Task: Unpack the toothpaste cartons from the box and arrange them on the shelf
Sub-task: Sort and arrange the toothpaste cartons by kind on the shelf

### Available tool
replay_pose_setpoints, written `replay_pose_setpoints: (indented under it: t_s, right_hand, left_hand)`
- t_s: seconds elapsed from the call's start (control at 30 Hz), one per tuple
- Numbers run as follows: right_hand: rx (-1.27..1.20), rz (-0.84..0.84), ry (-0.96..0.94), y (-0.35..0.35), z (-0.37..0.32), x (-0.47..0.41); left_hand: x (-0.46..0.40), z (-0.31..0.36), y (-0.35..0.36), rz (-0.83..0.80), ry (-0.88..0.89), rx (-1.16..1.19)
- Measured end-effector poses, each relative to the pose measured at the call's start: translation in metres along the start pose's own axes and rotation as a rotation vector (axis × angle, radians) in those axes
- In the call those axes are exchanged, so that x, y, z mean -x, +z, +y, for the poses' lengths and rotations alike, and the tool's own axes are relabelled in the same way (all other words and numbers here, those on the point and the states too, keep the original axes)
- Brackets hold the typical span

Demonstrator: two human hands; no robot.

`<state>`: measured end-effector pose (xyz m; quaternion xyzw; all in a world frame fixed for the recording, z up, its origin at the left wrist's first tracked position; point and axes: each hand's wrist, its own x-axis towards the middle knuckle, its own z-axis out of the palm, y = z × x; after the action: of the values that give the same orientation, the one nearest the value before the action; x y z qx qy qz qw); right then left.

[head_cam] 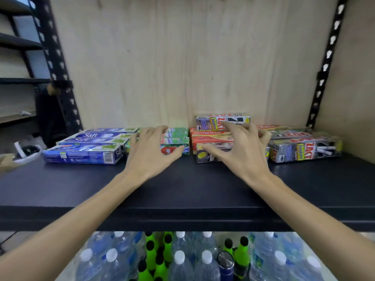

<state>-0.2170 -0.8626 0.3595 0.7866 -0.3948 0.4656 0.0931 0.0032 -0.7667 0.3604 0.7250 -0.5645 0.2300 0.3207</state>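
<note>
Both hands reach over the shelf (182, 185) toward 12 o'clock — left hand (151, 150) spread, resting on the green cartons (176, 138); right hand (236, 148) spread on the red cartons (211, 136). Blue cartons (85, 148) at 10 — silver cartons (304, 149) at 2.

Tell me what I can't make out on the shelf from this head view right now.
- Green cartons: mostly covered by the left hand; count unclear.
- Red Colgate cartons: partly hidden by the right hand; whether its grip holds one cannot be told.
- Supply box: not in view.
- Small print on the blue Safi cartons: blurred.
</note>
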Motion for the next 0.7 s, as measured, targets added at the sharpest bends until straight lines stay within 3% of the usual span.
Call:
replay_pose_setpoints:
  t_s: [0.3,0.43,0.7]
  right_hand:
    - [0.186,0.089,0.111,-0.060,0.122,0.008]
    - [0.265,0.066,0.288,-0.072,0.179,0.001]
    - [0.090,-0.100,0.497,-0.063,0.217,-0.024]
  left_hand:
    - [-0.015,0.110,0.041,0.006,0.060,0.113]
    - [-0.033,0.149,0.058,-0.017,0.105,0.133]
    - [-0.084,0.204,0.099,-0.324,0.048,0.287]
